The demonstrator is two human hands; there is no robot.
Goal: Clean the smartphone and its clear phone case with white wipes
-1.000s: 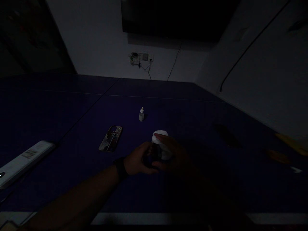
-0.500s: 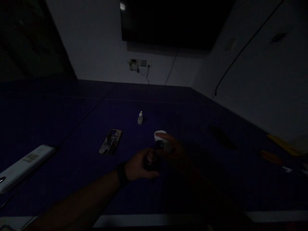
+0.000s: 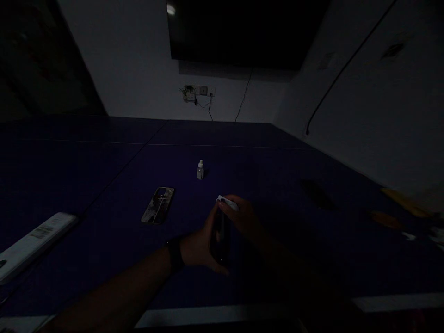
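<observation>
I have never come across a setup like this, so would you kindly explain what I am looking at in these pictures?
Gladly. There is no robot here: these are a person's bare hands, seen from a camera worn on their head, looking forward and down. The room is dim, so details are faint.

The left hand, with a dark band at its wrist, holds a dark, glossy slab, possibly a phone. The right hand holds a white cloth at the slab's upper end.

On the blue table are a small upright bottle, a phone case and a long white object.
</observation>
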